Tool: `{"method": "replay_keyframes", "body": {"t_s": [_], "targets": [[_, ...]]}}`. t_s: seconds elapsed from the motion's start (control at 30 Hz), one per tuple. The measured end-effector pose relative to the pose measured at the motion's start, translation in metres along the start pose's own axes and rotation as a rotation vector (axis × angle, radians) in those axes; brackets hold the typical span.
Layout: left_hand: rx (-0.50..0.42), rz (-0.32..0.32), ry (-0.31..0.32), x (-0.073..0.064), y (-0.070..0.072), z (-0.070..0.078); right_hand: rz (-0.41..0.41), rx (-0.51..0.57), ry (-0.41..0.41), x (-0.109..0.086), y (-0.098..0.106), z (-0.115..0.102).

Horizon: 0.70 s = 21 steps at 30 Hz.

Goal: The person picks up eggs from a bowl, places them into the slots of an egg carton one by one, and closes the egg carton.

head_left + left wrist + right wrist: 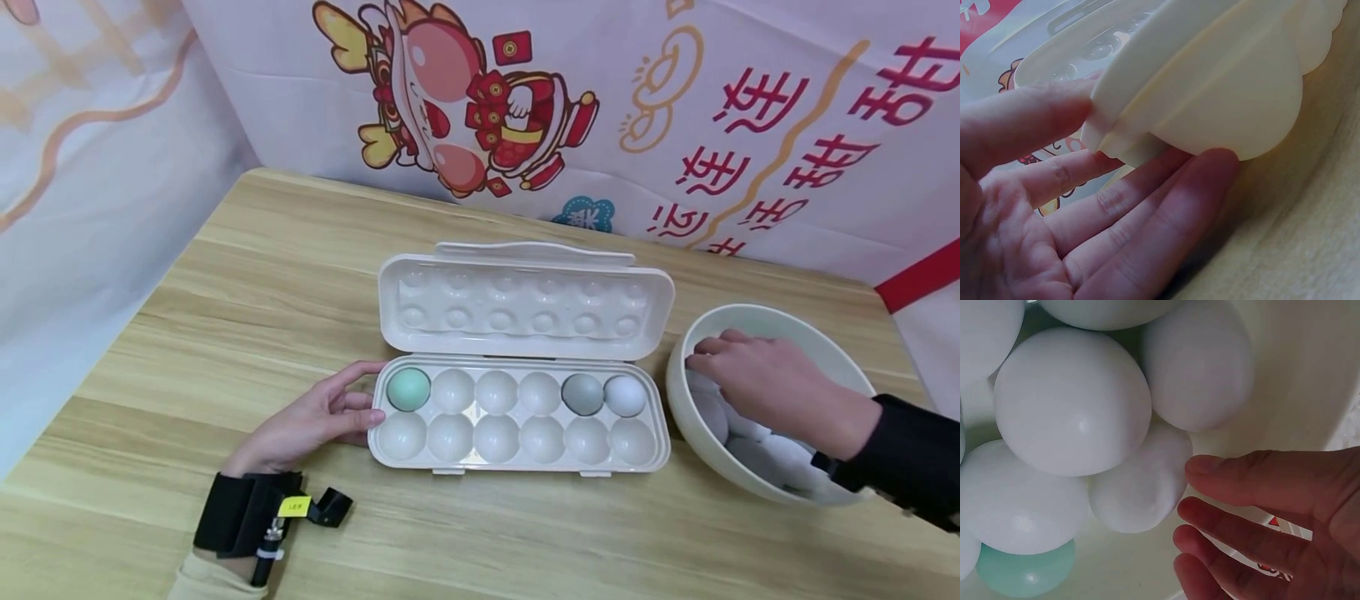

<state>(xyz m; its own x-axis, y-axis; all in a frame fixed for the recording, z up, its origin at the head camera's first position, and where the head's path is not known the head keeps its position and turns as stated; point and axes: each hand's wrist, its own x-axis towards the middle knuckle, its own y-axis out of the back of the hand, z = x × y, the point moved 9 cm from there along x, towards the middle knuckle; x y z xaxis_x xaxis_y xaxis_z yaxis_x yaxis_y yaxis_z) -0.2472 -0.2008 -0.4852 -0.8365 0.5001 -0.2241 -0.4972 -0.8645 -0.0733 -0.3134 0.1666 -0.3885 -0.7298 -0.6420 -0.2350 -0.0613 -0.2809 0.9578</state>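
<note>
A white plastic egg box [517, 415] lies with its lid [528, 304] raised at the back. In its back row sit a green egg [408, 389] at the left end, and a grey egg [582, 394] beside a white egg [626, 396] at the right. My left hand [330, 417] holds the box's left end, thumb at the rim and fingers beneath, as the left wrist view shows. Inside the cream bowl [693, 417], my right hand [772, 387] reaches in with extended fingers. Its fingertips are close beside a pale egg [1141, 481]; contact is unclear.
The bowl stands right of the box and holds several pale eggs [1072, 400] and a green egg [1025, 569]. A wooden table [465, 542] carries everything. Behind it hangs a printed cloth [300, 108].
</note>
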Motion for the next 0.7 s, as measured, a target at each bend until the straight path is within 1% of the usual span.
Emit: {"method": "replay_keyframes", "body": {"t_s": [0.2, 0.43, 0.7], "targets": [[-0.004, 0.000, 0.004, 0.000, 0.000, 0.000, -0.012, 0.015, 0.010, 0.000, -0.004, 0.002], [-0.015, -0.001, 0.006, 0.000, 0.000, 0.000, -0.026, 0.070, -0.007, 0.004, -0.008, 0.003], [-0.012, -0.014, -0.023, -0.001, -0.001, 0.001, -0.058, 0.068, -0.027, 0.011, -0.016, 0.007]]}}
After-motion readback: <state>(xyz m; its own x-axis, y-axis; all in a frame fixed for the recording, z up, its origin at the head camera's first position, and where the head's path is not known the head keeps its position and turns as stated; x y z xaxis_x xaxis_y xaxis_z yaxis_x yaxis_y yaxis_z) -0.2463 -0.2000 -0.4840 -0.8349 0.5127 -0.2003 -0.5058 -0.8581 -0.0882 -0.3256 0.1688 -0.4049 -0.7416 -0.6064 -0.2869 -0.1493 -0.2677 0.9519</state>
